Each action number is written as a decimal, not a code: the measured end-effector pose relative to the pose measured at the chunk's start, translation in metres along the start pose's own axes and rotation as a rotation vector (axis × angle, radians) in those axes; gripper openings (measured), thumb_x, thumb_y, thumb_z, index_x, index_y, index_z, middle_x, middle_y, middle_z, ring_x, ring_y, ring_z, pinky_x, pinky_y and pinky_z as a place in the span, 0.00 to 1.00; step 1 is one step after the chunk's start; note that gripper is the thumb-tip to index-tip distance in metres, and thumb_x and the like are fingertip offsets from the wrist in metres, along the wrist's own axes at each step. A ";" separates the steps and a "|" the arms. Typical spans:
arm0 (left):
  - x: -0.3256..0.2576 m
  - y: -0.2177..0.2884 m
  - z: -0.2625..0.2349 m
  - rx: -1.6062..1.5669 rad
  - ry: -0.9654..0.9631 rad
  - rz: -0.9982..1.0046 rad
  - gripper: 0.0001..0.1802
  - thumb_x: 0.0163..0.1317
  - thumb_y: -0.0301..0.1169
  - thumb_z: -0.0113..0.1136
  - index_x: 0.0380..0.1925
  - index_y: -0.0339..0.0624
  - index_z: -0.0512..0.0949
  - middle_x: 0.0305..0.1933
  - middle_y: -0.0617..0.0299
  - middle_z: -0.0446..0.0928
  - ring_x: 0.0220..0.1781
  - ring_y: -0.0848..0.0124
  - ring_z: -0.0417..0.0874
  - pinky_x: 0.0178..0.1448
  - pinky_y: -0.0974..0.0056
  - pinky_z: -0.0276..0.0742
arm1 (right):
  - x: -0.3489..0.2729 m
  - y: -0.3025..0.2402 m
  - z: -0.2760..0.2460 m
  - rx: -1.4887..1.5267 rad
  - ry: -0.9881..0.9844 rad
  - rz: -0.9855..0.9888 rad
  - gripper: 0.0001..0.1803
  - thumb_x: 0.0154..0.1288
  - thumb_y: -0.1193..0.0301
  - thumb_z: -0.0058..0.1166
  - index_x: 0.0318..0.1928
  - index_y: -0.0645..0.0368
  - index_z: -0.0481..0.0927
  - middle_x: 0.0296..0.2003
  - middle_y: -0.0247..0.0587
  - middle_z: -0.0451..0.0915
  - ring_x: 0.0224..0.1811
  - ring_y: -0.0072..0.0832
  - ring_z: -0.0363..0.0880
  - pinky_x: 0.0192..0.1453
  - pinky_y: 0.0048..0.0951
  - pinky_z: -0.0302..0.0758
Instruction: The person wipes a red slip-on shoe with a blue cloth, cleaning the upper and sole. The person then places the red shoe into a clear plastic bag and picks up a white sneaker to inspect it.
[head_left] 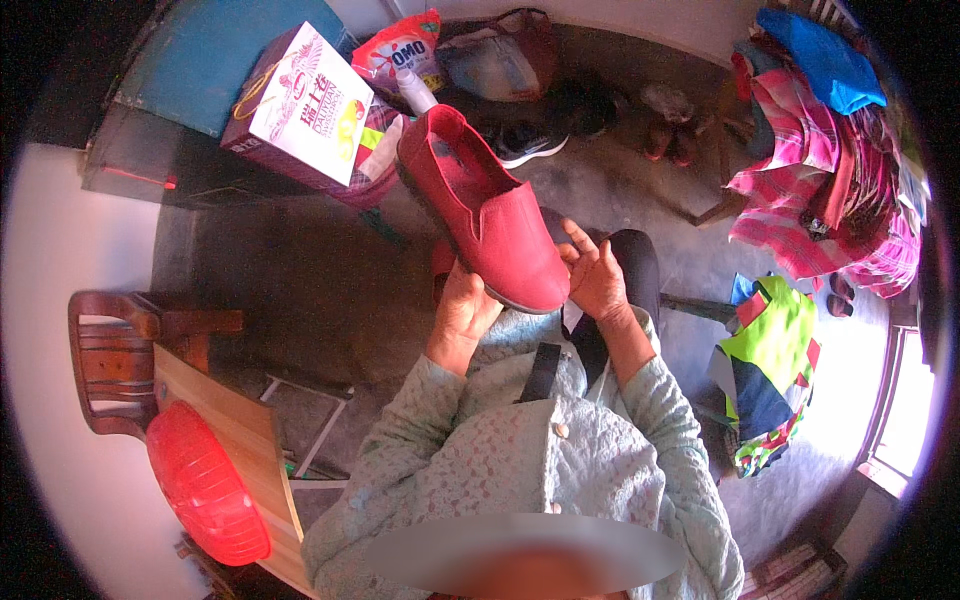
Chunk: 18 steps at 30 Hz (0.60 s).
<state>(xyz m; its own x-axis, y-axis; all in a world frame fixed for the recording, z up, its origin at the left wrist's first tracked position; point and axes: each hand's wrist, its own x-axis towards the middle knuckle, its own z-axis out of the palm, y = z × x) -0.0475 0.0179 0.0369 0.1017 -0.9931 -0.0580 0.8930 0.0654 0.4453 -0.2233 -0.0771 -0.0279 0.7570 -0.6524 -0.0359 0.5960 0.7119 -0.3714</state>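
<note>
Your left hand (462, 312) grips the red shoe (487, 215) from below near its toe, at the shoe's 6 o'clock. The shoe's long axis runs from heel at 11 o'clock to toe at 5 o'clock. Your right hand (595, 275) is open, fingers spread, just touching the toe's side at 3 o'clock.

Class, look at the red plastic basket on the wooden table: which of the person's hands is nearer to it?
Left. The left hand, gripping the red shoe from below, is on the side of the red basket; the right hand is beyond the shoe.
</note>
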 end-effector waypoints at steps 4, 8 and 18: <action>0.003 -0.003 -0.005 -0.010 -0.060 -0.050 0.48 0.43 0.48 0.72 0.62 0.42 0.60 0.63 0.53 0.64 0.64 0.56 0.65 0.67 0.47 0.59 | 0.001 -0.002 0.002 0.023 -0.031 0.018 0.35 0.63 0.43 0.43 0.65 0.47 0.61 0.48 0.51 0.75 0.34 0.30 0.76 0.42 0.27 0.73; 0.011 -0.002 0.007 -0.021 -0.196 -0.146 0.48 0.49 0.60 0.59 0.60 0.34 0.61 0.61 0.45 0.66 0.61 0.51 0.69 0.64 0.44 0.62 | 0.001 -0.003 0.001 0.049 -0.001 0.032 0.34 0.64 0.43 0.40 0.65 0.47 0.62 0.48 0.49 0.76 0.34 0.31 0.77 0.42 0.30 0.74; 0.025 -0.029 -0.025 -0.153 0.000 -0.318 0.51 0.55 0.68 0.38 0.58 0.28 0.62 0.53 0.37 0.71 0.50 0.45 0.76 0.56 0.44 0.71 | -0.002 -0.005 -0.003 0.184 -0.068 0.064 0.35 0.65 0.44 0.39 0.66 0.51 0.58 0.49 0.45 0.75 0.34 0.34 0.77 0.38 0.35 0.73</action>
<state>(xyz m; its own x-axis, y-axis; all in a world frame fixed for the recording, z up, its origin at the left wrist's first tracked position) -0.0603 -0.0062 0.0005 -0.1923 -0.9660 -0.1726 0.9354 -0.2336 0.2653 -0.2288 -0.0797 -0.0283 0.8077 -0.5895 0.0105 0.5799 0.7912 -0.1943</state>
